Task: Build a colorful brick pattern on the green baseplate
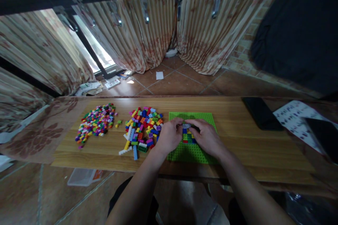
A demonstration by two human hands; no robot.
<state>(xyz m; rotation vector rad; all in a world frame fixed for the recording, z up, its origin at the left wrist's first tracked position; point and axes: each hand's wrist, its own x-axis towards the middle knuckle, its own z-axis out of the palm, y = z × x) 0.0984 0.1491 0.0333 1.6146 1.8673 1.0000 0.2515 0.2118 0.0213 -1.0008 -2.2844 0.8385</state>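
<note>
A green baseplate (196, 152) lies on the wooden table (237, 147) in front of me. A small block of blue, green, yellow and red bricks (188, 138) is built on it. My left hand (169, 136) and my right hand (207, 137) meet above that block, fingers curled, pinching a small grey piece (186, 126) between them. Left of the plate lies a heap of larger mixed-colour bricks (142, 126). Farther left lies a heap of smaller mixed-colour bricks (95, 123).
A black phone (261, 112) lies at the table's right, next to a printed sheet (298, 117). A patterned cloth (39, 130) covers the table's left end. Curtains (137, 31) hang behind. A clear plastic box (81, 177) sits on the tiled floor below.
</note>
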